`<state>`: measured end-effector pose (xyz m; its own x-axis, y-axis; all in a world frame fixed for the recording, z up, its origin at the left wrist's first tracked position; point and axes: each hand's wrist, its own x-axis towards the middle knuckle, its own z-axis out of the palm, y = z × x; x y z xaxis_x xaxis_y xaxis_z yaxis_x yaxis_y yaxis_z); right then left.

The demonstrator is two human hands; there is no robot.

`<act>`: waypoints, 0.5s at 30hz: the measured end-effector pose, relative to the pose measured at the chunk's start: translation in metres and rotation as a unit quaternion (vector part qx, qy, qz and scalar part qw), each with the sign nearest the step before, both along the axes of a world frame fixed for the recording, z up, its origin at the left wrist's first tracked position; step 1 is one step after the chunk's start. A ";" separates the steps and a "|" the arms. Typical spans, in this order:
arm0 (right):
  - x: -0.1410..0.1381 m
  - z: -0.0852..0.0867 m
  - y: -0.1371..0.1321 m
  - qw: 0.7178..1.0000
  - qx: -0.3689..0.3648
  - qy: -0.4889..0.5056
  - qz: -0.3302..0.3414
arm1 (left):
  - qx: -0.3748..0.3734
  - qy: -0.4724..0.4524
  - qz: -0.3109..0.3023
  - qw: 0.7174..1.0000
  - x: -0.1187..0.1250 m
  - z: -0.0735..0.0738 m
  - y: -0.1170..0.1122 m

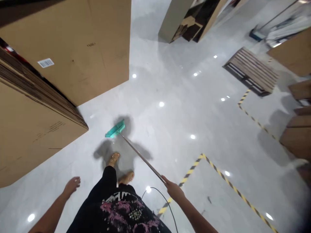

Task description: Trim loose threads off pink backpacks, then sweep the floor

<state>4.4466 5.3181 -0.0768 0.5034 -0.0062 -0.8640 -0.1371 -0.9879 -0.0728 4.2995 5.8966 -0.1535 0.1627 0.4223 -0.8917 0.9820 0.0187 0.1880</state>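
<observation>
My right hand [174, 190] is wrapped round the upper end of the long thin handle of a broom [143, 158]. The handle slants up and to the left, away from me. At its far end a turquoise broom head [115, 128] is over the pale floor, just beyond my feet; whether its bristles touch the floor is hard to make out. My left hand [72, 186] hangs free at my side with loosely bent fingers and nothing in it. A black cable [167, 200] curves beside my right wrist.
Large cardboard boxes [102, 48] and stacked cardboard sheets [43, 129] stand at the left. Yellow-and-black floor tape [223, 176] runs at the right. A wooden pallet [252, 71] lies farther off, with more boxes [297, 136] at the right edge. The glossy floor [170, 129] reflects lights.
</observation>
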 end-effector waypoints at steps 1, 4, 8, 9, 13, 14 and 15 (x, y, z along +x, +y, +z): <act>-0.028 0.017 -0.037 1.000 -0.020 0.006 -0.013 | 0.004 -0.011 -0.005 1.000 0.022 0.001 -0.004; -0.103 0.067 -0.139 0.994 -0.081 0.006 -0.074 | -0.005 -0.051 -0.030 0.998 0.075 -0.001 -0.029; -0.146 0.120 -0.235 0.980 -0.153 -0.004 -0.130 | -0.032 -0.065 -0.089 0.993 0.105 -0.007 -0.085; -0.146 0.131 -0.250 0.979 -0.156 -0.006 -0.132 | -0.039 -0.064 -0.104 0.992 0.105 -0.008 -0.101; -0.126 0.165 -0.285 0.977 -0.178 -0.012 -0.120 | -0.057 -0.052 -0.161 0.984 0.093 -0.009 -0.156; -0.118 0.169 -0.286 0.975 -0.183 -0.020 -0.123 | -0.057 -0.048 -0.169 0.983 0.089 -0.008 -0.165; -0.109 0.169 -0.285 0.975 -0.178 -0.033 -0.128 | -0.056 -0.046 -0.175 0.982 0.084 -0.006 -0.173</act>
